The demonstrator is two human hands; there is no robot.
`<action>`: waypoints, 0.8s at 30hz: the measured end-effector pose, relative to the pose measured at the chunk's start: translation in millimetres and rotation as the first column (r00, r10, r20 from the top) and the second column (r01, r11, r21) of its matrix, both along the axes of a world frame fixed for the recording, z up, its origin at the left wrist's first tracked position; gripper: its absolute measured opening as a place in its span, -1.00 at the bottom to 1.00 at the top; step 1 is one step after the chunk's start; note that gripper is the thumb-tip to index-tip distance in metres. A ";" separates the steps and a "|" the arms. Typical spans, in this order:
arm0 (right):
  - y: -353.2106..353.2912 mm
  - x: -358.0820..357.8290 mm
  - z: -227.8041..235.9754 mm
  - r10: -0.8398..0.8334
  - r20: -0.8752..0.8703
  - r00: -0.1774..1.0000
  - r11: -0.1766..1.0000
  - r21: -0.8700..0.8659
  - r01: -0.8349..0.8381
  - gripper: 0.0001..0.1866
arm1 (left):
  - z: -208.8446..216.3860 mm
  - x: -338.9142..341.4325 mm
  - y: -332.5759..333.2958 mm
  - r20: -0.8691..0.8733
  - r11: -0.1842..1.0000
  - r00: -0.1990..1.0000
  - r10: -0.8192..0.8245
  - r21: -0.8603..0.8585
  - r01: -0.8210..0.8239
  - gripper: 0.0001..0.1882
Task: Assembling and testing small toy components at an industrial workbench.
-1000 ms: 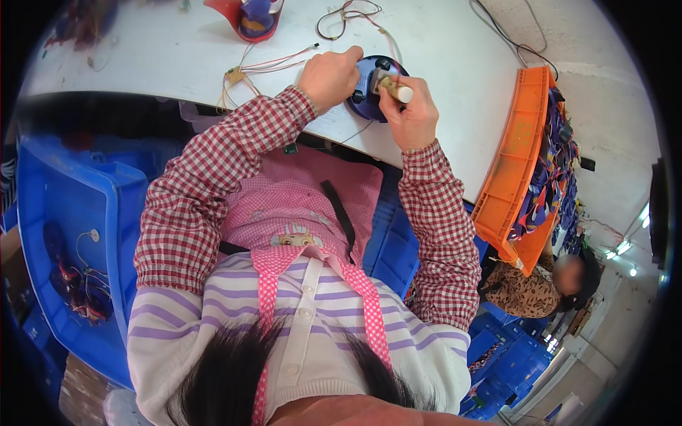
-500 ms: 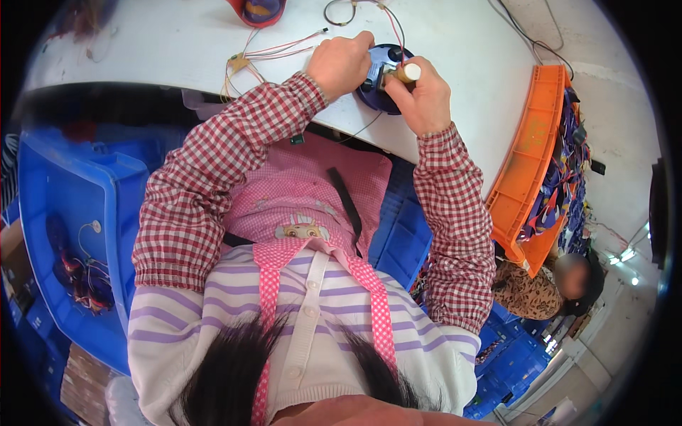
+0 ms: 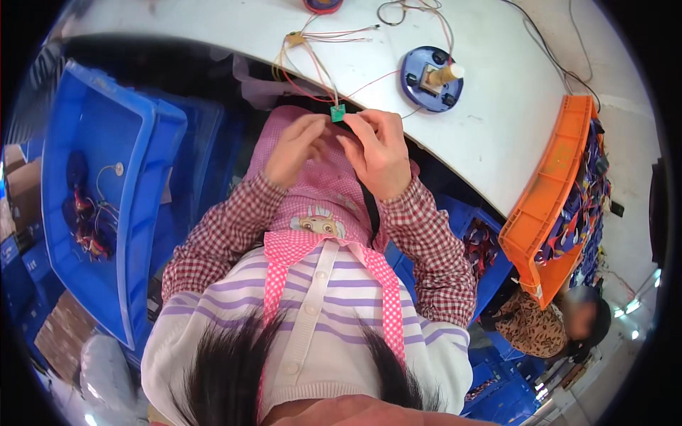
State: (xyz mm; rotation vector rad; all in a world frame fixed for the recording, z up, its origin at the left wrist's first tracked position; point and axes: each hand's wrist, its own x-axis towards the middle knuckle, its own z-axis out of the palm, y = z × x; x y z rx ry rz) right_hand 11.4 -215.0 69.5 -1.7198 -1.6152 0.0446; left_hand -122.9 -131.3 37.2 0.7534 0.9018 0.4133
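Just off the table's near edge, a small green circuit board (image 3: 337,113) hangs on thin wires. My right hand (image 3: 383,149) has its fingertips at the board's right edge, seemingly gripping it. To the left of the board is my left hand (image 3: 297,148), fingers bent and smeared by motion, so what they hold cannot be made out. On the table, further right, lies a round dark-blue plastic housing (image 3: 414,91) with black posts and a tan cylinder with a white end (image 3: 450,73). The wires run back to a tan piece (image 3: 294,39) on the table.
A blue crate (image 3: 135,213) at the left holds wired parts. At the right, an orange crate (image 3: 550,192) is filled with purple and orange pieces. Cables (image 3: 554,50) cross the table's far right edge. Another person (image 3: 533,323) is at the lower right.
Both hands have let go of the round blue housing and come toward me, to the green circuit board at the table edge. The whole view has also shifted and turned.
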 end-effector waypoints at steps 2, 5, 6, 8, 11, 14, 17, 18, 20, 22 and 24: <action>5.4 -1.5 -7.8 0.015 0.043 0.999 1.000 -0.011 -0.015 -0.65 | -9.6 4.1 0.2 0.067 1.000 0.998 -0.001 -0.012 0.002 -0.81; 15.4 0.1 -15.3 0.000 0.193 0.981 0.999 -0.042 0.008 -0.64 | -21.5 12.2 7.7 0.288 0.996 0.956 -0.063 -0.036 0.076 -0.77; 17.7 -1.3 -16.0 0.006 0.197 0.980 0.999 -0.047 0.004 -0.64 | -22.1 11.8 7.4 0.292 0.997 0.955 -0.057 -0.040 0.072 -0.77; 22.6 -5.1 -16.6 -0.002 0.193 0.981 0.999 -0.050 0.012 -0.66 | -21.6 11.1 6.7 0.214 0.987 0.973 -0.084 0.150 0.052 -0.77; 26.9 -7.1 -14.8 -0.004 0.193 0.981 0.998 -0.060 0.016 -0.69 | -22.7 12.7 6.7 0.135 0.944 0.987 -0.088 0.329 0.039 -0.78; 29.1 -4.4 -7.6 -0.012 -0.068 0.998 0.997 -0.081 0.007 -0.71 | -30.1 17.9 11.9 0.318 0.943 0.948 -0.009 0.318 -0.098 -0.80; 31.2 3.8 -6.0 -0.042 -0.355 0.934 0.990 -0.139 -0.008 -0.74 | -22.5 14.7 10.5 0.343 0.936 0.937 0.060 0.308 -0.172 -0.81; 30.4 7.7 -5.9 -0.092 -0.539 0.838 0.983 -0.185 -0.011 -0.76 | -14.7 11.1 8.1 0.307 0.932 0.948 0.083 0.312 -0.183 -0.82; 29.1 16.0 -6.0 -0.201 -0.820 0.536 0.963 -0.265 -0.045 -0.80 | -5.0 4.5 5.8 0.231 0.923 0.964 0.130 0.327 -0.203 -0.81; 30.7 23.3 -5.5 -0.193 -0.830 0.523 0.962 -0.264 -0.065 -0.82 | -14.5 -6.1 10.9 0.202 0.779 0.957 0.209 0.558 -0.287 -0.74; 27.7 26.4 -8.4 -0.198 -0.850 0.488 0.955 -0.280 -0.101 -0.84 | 3.5 -8.5 42.8 0.028 0.576 0.966 0.258 0.798 -0.177 -0.71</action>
